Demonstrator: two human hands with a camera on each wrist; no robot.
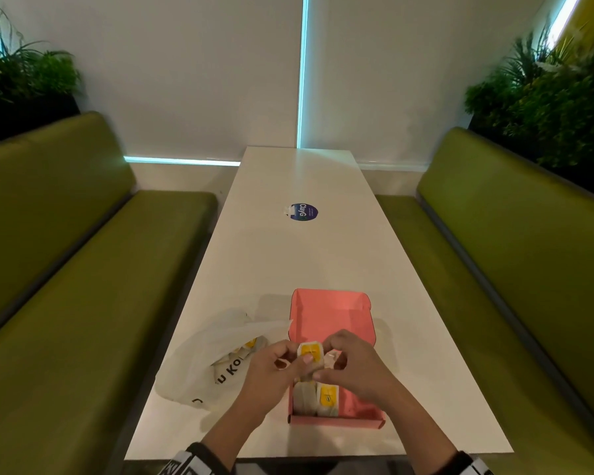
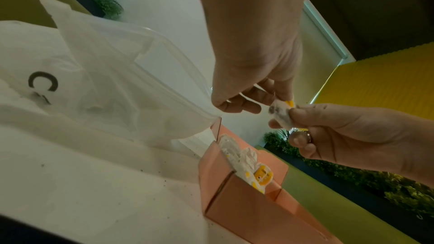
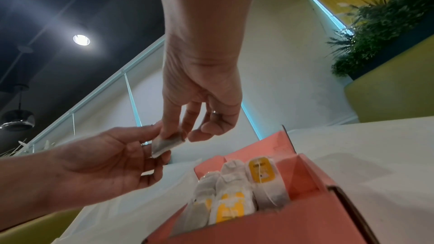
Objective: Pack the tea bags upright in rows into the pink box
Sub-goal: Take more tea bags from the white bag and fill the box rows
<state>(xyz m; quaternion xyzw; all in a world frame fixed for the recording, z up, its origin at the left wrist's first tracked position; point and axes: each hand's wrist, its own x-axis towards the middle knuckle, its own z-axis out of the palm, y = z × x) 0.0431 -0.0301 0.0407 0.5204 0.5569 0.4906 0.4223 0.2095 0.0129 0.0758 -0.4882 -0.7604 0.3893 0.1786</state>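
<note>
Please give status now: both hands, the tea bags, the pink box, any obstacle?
Left hand and right hand both pinch one tea bag above the pink box. Packed tea bags stand at its near end. Plastic bag beside box; nothing blocking.

Café or canteen booth, green padded benches (image 1: 83, 262) flanking a long white table (image 1: 299, 255), planters (image 1: 546, 108) behind
</note>
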